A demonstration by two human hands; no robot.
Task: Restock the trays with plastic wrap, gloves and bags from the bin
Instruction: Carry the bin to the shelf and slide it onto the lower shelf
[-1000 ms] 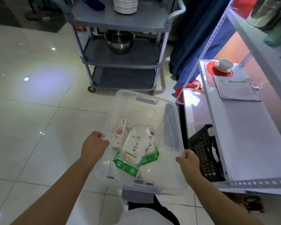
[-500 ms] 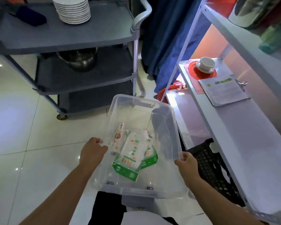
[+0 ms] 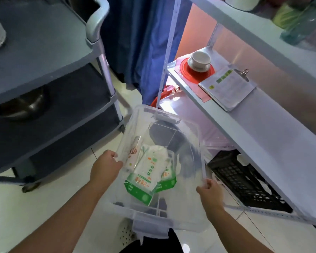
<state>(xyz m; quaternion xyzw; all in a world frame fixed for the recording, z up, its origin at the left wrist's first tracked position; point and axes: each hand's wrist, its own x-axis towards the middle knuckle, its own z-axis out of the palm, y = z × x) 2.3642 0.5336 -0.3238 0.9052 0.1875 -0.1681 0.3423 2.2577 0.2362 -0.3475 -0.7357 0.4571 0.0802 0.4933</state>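
Observation:
I carry a clear plastic bin (image 3: 186, 214) in front of me, off the floor. My left hand (image 3: 106, 167) grips its left rim and my right hand (image 3: 211, 192) grips its right rim. Inside lie a white roll of plastic wrap (image 3: 133, 154) along the left wall, a white and green packet (image 3: 146, 177) in the middle, and a second green-edged packet (image 3: 167, 181) partly under it. A black slotted tray (image 3: 244, 185) sits on the low shelf to the right of the bin.
A grey three-tier cart (image 3: 49, 73) stands at the left with a steel bowl (image 3: 18, 106) on its middle tier. A white metal shelf (image 3: 263, 136) at the right bears a cup (image 3: 199, 60) on a red disc and a clipboard (image 3: 228, 86). A blue curtain (image 3: 140, 42) hangs behind.
I have moved forward with the bin, closer to the cart and the white shelf. Both hands keep their hold on the rims, and the packets inside have not shifted.

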